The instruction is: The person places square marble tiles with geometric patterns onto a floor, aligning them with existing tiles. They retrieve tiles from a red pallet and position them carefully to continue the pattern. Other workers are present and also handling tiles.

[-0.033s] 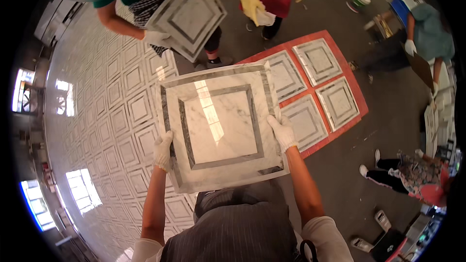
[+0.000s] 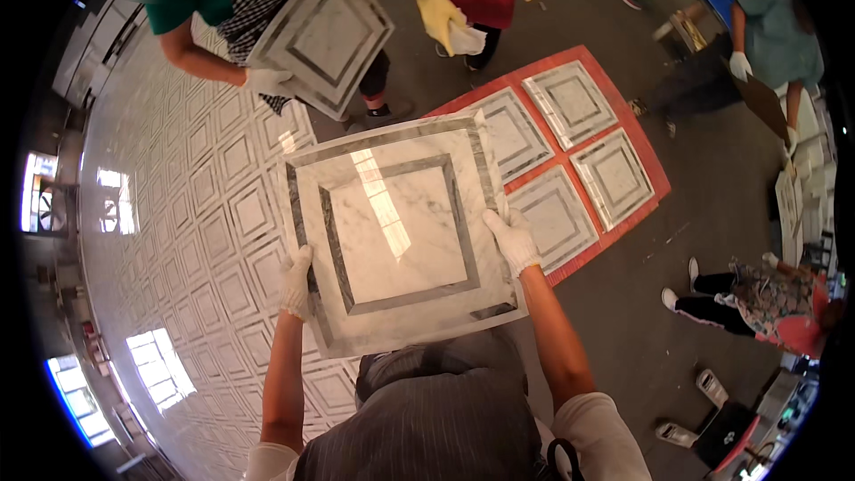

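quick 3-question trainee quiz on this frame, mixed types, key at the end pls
1. True or false: both gloved hands, left hand and right hand, grip one marble tile.
2. How many tiles lie on the red mat?
A) two B) four C) six
3. What does the co-worker in the checked top hold?

Key:
1. True: one hand on each side edge.
2. B: four tiles, laid two by two.
3. A second tile of like pattern, tilted, held with a white glove.
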The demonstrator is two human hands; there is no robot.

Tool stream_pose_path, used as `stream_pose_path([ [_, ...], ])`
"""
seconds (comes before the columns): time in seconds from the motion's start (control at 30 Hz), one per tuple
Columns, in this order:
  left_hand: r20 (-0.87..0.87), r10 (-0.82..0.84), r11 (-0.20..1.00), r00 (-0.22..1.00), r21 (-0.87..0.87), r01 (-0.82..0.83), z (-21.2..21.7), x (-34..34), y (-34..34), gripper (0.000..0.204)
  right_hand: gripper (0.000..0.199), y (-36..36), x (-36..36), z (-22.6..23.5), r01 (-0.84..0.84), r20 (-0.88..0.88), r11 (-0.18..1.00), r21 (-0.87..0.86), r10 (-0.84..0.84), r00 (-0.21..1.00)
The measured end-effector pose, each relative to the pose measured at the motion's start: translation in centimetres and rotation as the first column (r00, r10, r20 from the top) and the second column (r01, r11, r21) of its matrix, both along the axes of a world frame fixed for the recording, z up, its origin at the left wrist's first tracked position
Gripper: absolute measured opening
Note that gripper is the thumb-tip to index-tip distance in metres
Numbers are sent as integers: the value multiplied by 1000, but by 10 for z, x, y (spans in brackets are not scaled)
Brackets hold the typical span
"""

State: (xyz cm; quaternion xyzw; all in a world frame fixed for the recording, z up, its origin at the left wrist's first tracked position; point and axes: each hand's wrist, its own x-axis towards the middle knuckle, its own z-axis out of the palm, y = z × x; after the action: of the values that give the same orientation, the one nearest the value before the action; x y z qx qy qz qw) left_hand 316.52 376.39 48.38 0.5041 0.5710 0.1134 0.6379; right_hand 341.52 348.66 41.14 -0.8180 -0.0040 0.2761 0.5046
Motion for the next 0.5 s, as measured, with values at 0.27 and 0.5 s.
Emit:
stream_pose_path([
  [0.27, -23, -257, 964, 966, 62, 258, 4, 49, 5, 33, 47, -41, -18, -24, 231, 27, 967, 104, -235, 972],
  [0.5, 115, -402, 915, 908, 93, 393, -53, 48, 72, 36, 39, -16, -63, -20, 400, 22, 916, 16, -401, 916],
])
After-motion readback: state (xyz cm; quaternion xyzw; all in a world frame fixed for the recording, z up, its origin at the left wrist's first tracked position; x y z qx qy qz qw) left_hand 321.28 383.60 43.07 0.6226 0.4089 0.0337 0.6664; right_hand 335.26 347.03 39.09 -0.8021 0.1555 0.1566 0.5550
